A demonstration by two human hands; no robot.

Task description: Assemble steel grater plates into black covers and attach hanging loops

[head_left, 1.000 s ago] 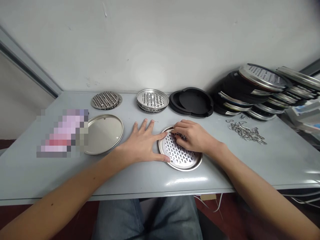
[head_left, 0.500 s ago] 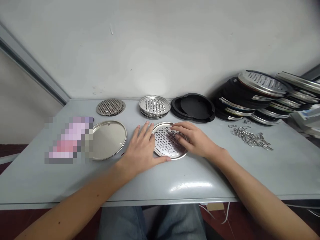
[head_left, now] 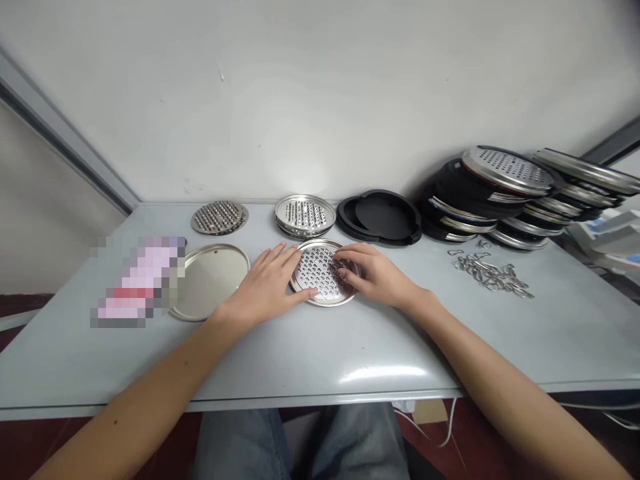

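Note:
A round metal grater plate [head_left: 320, 270] with rows of raised holes sits inside a shallow metal rim on the table, between my hands. My left hand [head_left: 265, 283] lies over the left edge of the rim, its fingers stretched out flat and the thumb reaching onto the near side. My right hand [head_left: 377, 273] rests on the right part of the plate with loosely bent fingers, the thumb apart from them. Its fingertips touch the holes. Beside my left forearm is a plain round metal dish [head_left: 213, 277], partly covered by the hand.
At the back lie loose grater discs [head_left: 220, 217], a stack of rimmed graters [head_left: 305, 215] and black round trays [head_left: 387, 217]. Tall piles of assembled graters [head_left: 510, 170] stand at the right, with metal clips [head_left: 493, 275] before them. A pixelated object [head_left: 143, 277] lies left.
Both hands and the rimmed grater plate have shifted a little to the left and away from me. My left hand now overlaps the plain dish's edge. The view has turned slightly.

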